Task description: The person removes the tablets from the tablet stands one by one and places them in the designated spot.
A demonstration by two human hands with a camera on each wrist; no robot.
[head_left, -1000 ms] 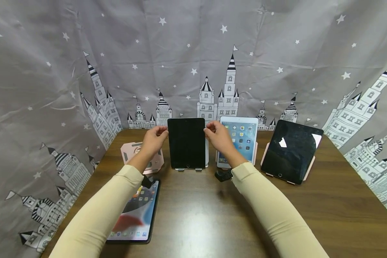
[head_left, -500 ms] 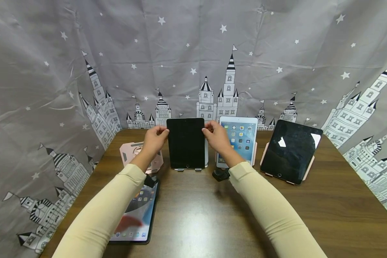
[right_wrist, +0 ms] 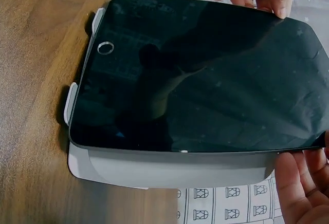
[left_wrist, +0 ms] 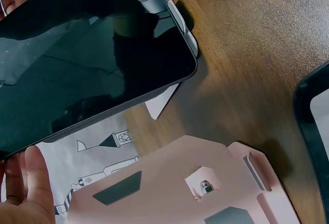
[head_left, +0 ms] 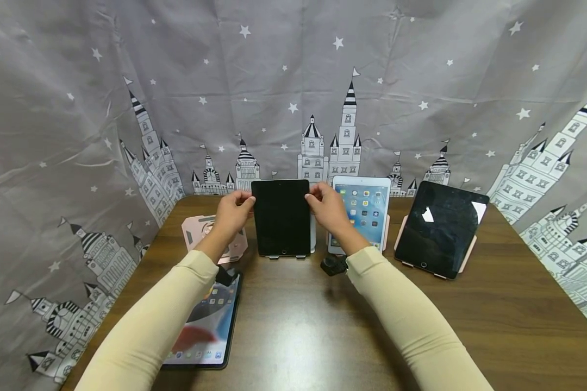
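A black tablet (head_left: 282, 217) with a dark screen stands upright on a pale stand (right_wrist: 175, 167), its lower edge behind the stand's two front lips. My left hand (head_left: 232, 214) pinches the tablet's left edge near the top. Opposite it, my right hand (head_left: 329, 207) pinches the right edge at about the same height. In the right wrist view the stand's back plate sticks out past one long side of the tablet. A pink stand (left_wrist: 185, 188) with nothing on it sits just left of the black tablet, partly behind my left forearm.
A white tablet (head_left: 364, 209) with a lit screen leans on a pink stand to the right. Further right, another black tablet (head_left: 440, 228) sits tilted on its stand. A large lit tablet (head_left: 207, 331) lies flat on the wooden table (head_left: 293, 326) at front left. A grey curtain (head_left: 274, 81) hangs behind.
The top of the black tablet has shifted slightly left, and both hands have moved with it. Its lower edge stays on the stand. The other tablets have not moved.
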